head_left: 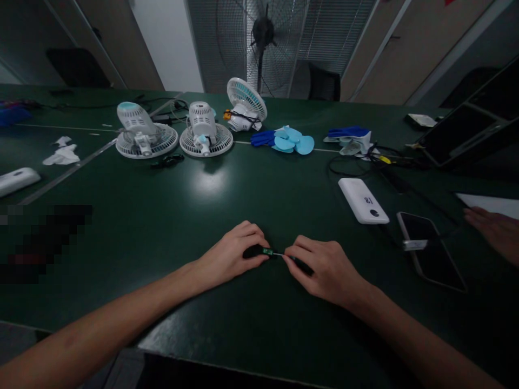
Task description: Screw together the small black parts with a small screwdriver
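Note:
My left hand (233, 251) rests on the dark green table (170, 227) with its fingers curled round the black handle of a small screwdriver (265, 252) with a green collar. My right hand (322, 265) lies just to the right, fingers pinched on the screwdriver's thin metal shaft and a dark piece at its tip. The two hands almost touch in the near middle of the table.
Three small white desk fans (146, 135) (206, 132) (245, 105) lie at the back, with blue fan blades (292, 141) and gloves (351, 138) beside them. A white power bank (363, 200), a phone (432, 248), cables and a laptop (466, 135) sit right. Another person's hand (492, 229) is at far right.

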A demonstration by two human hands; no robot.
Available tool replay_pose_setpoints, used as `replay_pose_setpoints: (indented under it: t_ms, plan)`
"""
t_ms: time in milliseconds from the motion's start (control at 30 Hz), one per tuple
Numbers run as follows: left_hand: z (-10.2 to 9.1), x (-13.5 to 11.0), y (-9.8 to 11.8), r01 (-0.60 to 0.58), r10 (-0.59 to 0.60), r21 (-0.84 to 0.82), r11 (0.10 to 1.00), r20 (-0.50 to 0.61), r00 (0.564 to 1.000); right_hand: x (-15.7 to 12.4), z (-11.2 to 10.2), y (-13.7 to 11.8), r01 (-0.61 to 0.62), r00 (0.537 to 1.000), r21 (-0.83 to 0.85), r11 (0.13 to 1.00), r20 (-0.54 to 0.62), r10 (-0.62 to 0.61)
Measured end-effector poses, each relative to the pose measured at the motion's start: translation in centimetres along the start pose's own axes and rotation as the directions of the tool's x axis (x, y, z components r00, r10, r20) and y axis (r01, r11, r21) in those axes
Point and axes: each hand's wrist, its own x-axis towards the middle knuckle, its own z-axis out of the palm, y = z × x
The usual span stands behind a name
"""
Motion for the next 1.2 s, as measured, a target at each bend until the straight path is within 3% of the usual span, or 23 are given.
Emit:
replay_pose_setpoints:
  t_ms: [167, 600, 733, 867, 1033, 1200]
  plan:
    - [-0.1, 0.1, 0.0, 0.000, 0.000, -0.010, 1.000, 0.007, 1.000, 0.5, -0.4, -0.8, 0.014, 0.974, 0.102, 0.995, -0.227, 0.010]
    - [-1.0, -1.1, -0.6, -0.062, 0.050, 0.180, 0.982, 0.073, 0.996, -0.3, 0.1, 1.0, -0.077, 0.988, 0.229, 0.970, -0.116, 0.105]
    - [-3.5, -3.2, -2.8, -0.046, 0.029, 0.252, 0.966, 0.072, 0.997, -0.3, 0.2, 0.9, -0.074, 0.988, 0.254, 0.964, -0.112, 0.105]
    - [-8.1, -6.3, -7.3, 0.120, -0.107, 0.328, 0.937, -0.058, 0.993, -0.3, 0.2, 1.0, -0.079, 0.989, 0.279, 0.957, -0.098, 0.111]
    - [-13.6, -10.2, -12.6, 0.403, -0.283, 0.407, 0.820, -0.324, 0.903, -0.3, 0.1, 0.9, -0.080, 0.989, 0.289, 0.954, -0.093, 0.111]
    - [-15.2, -11.6, -13.5, 0.560, -0.398, 0.410, 0.720, -0.418, 0.817, -0.4, 0.2, 1.0, -0.093, 0.989, 0.281, 0.955, -0.081, 0.121]
